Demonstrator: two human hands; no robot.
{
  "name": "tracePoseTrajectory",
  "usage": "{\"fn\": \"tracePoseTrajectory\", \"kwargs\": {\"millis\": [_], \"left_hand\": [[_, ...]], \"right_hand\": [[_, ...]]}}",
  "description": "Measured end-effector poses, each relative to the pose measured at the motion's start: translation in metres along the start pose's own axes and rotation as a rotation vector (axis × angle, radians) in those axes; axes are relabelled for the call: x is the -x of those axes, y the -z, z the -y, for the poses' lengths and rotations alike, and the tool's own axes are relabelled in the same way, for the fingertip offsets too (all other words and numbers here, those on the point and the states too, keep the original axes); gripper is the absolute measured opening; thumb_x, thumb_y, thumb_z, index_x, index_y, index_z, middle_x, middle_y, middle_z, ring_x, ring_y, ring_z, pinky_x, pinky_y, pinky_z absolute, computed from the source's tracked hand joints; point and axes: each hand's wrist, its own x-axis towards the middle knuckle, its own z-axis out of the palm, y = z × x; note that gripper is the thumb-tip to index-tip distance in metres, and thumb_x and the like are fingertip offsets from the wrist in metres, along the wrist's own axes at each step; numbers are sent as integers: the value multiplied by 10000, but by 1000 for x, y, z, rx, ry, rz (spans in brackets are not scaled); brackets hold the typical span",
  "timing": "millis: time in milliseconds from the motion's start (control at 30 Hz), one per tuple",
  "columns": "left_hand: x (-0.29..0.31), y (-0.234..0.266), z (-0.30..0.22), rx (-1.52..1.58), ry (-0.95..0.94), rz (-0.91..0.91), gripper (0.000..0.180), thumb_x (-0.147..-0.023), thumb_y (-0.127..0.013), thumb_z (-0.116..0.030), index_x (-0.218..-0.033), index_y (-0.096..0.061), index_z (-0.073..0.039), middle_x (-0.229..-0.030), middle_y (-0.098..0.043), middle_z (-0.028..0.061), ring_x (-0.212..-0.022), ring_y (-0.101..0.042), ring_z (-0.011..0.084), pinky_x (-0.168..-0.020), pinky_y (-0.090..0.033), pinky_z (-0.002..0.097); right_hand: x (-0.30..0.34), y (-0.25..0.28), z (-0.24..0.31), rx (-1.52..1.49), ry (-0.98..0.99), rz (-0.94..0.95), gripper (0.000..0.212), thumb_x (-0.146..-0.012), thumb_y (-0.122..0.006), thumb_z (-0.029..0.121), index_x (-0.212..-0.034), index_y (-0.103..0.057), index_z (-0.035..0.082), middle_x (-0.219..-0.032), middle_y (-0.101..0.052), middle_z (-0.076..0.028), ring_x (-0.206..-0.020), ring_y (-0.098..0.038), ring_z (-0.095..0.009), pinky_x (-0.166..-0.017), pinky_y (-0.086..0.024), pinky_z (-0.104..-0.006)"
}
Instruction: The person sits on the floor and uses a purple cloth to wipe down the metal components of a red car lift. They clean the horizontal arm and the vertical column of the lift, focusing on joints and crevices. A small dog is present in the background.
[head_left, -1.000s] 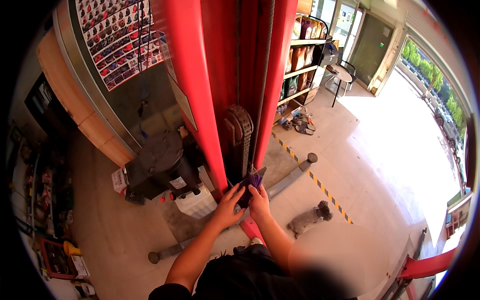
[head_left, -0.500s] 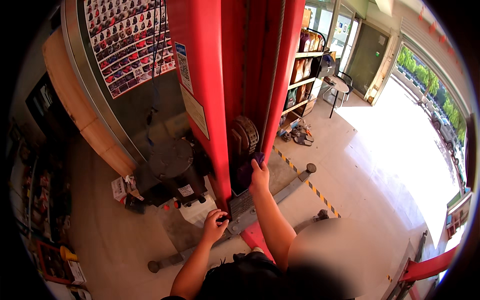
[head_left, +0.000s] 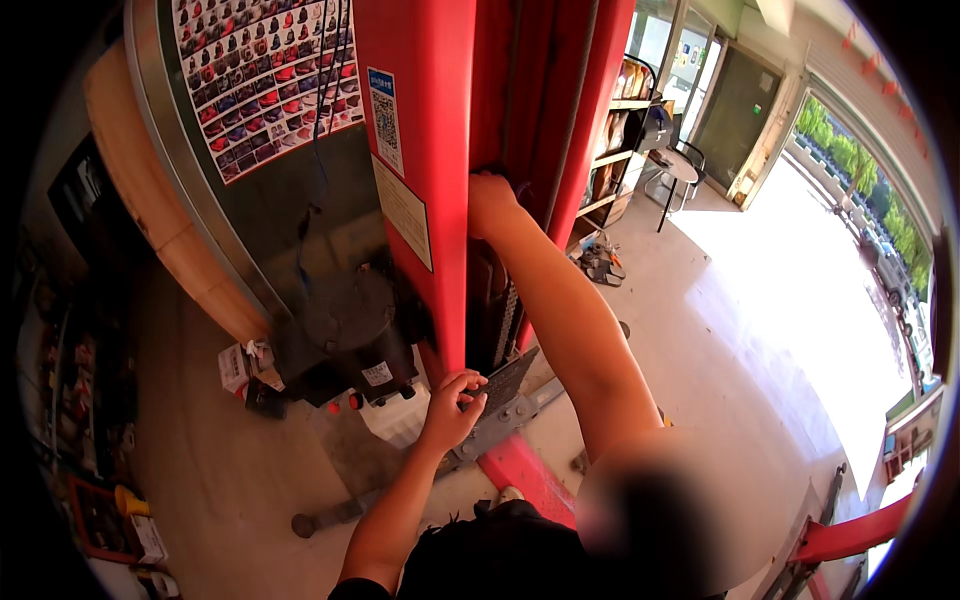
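My right hand (head_left: 492,205) reaches into the channel of a tall red steel column (head_left: 430,120), its fingers closed and partly hidden by the column's edge. A bit of dark purple cloth (head_left: 525,190) shows beside it. Lower down, my left hand (head_left: 455,408) is at the foot of the column, fingers curled toward the thumb beside the corner of a dark, tilted plate (head_left: 508,382). What lies between those fingers, if anything, cannot be made out. A steel cable (head_left: 574,110) runs down inside the channel, and my right forearm covers part of the opening.
A black cylindrical unit (head_left: 348,315) stands left of the column, near a white container (head_left: 398,418). Grey base bar (head_left: 360,510) and red arm (head_left: 530,475) lie near my feet. Bottle shelves (head_left: 622,130), a round table (head_left: 675,165) and a bright doorway (head_left: 850,210) are to the right.
My right hand has risen with the purple cloth, from beside the chain wheel to higher inside the column. My left hand has shifted slightly up and to the right along the column's foot.
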Motion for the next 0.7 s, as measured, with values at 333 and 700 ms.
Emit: {"fn": "tracePoseTrajectory", "kwargs": {"millis": [333,700], "left_hand": [[-50,-15,-23,103,-32,17,164,-895,-656,-30,-1058,-668,-48,-1108,-616,49,-950,-599,129,-751,-518,254],[-38,-21,11,182,100,38,133,-946,-614,-20,-1075,-649,-29,-980,-625,2,-896,-577,64,-771,-478,220]], "right_hand": [[-23,-34,-38,53,169,362,311,-888,-607,186,-1174,-702,109,-1053,-717,-209,-977,-699,-338,-809,-560,-465],[125,-64,-21,-136,-101,-413,558,-765,-715,146,-1300,-579,221,-1280,-581,-120,-1040,-578,-379,-841,-562,-464]]}}
